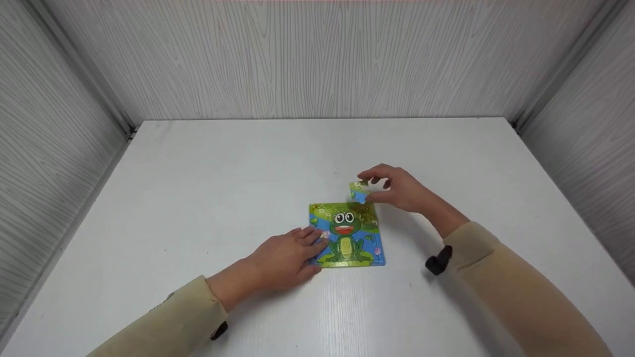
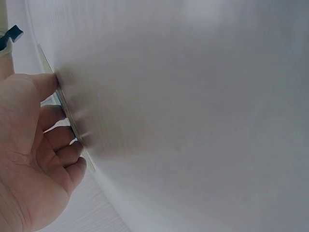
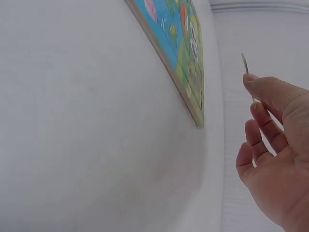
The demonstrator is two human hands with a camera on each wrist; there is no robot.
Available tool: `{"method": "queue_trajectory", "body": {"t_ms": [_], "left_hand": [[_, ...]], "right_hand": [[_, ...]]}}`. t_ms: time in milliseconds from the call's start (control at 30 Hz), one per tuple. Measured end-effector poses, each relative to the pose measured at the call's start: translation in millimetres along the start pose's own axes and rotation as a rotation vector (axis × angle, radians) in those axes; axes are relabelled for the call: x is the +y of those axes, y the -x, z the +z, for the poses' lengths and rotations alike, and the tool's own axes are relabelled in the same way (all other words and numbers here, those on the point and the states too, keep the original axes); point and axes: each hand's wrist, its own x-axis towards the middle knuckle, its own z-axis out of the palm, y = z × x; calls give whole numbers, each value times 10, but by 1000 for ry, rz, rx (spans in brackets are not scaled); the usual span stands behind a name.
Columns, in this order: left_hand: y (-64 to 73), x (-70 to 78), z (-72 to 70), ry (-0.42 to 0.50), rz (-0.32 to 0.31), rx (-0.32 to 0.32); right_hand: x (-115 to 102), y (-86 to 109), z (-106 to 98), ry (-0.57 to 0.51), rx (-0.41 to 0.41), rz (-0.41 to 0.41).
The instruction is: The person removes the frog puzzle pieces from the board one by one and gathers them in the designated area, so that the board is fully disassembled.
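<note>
The piece, likely light and stiff, suits an edge hold: the right hand pinches it so; the left hand rests on the puzzle, fingers extended.

My left hand hides some of the frog puzzle, my right hand covers part of the loose piece, and the head view's bottom edge cuts off my sleeves.
</note>
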Motion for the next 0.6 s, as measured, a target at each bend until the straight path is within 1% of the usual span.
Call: {"method": "queue_trajectory", "body": {"t_ms": [200, 333, 600], "left_hand": [[5, 9, -12, 3, -9, -2], [5, 1, -6, 1, -5, 0], [4, -16, 13, -3, 16, 15]], "right_hand": [[222, 102, -199, -2, 42, 50], [351, 139, -262, -20, 62, 97], [563, 193, -359, -49, 83, 161]]}}
